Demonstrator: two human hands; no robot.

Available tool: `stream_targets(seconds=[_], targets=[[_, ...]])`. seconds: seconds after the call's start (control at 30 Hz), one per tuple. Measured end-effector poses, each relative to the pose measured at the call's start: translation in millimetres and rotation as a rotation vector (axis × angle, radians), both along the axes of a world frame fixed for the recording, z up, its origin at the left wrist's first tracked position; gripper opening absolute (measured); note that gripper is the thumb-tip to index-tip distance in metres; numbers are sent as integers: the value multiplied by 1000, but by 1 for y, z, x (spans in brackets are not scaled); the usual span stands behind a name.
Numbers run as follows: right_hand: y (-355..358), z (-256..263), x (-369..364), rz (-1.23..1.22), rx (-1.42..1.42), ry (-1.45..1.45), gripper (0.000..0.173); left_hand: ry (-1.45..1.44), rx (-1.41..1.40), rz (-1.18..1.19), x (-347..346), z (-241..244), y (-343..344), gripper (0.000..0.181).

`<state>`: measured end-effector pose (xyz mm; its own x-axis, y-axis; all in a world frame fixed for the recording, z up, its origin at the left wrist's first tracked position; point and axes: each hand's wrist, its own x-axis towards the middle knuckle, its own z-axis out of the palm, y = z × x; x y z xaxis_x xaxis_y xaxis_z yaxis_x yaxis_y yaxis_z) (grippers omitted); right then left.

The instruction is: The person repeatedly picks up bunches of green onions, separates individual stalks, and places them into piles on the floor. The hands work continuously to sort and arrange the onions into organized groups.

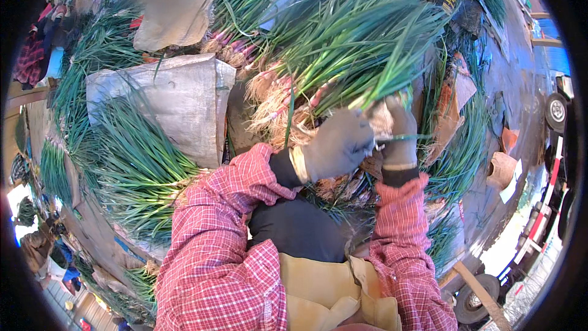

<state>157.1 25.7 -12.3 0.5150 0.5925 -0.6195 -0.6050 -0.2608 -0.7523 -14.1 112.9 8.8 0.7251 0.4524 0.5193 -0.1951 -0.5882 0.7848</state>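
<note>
My left hand point(340, 145), in a grey glove, is curled closed at the root end of a bunch of green garlic point(390, 78). A narrow green leaf point(409, 137) runs from its fingertips across my right hand point(400, 135). That hand, gloved too, is wrapped around the bunch near its pale root end point(381, 119); its fingers are partly hidden. The long leaves fan out away from me. Just beyond my left hand lie more green garlic plants with pinkish bulbs and tangled roots point(266, 96). A small shiny bit by the left fingertips is too blurred to name.
A whitish woven sheet point(161, 101) lies at left, with a pile of green garlic point(138, 165) against it. Another sheet point(177, 4) covers the far left. More leaves point(464, 147) lie at right. Vehicle wheels point(477, 299) show beyond a wooden bar point(480, 292); other people point(32, 59) are at far left.
</note>
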Motion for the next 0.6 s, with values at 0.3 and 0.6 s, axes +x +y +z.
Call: stream_targets(seconds=[0.3,0.6], targets=[[-85,32,-14,243,-172,-599,29,28,-377,-77,1,22,63,16],[-128,-1,18,361,-289,-902,32,979,-348,544,-8,-134,156,103]])
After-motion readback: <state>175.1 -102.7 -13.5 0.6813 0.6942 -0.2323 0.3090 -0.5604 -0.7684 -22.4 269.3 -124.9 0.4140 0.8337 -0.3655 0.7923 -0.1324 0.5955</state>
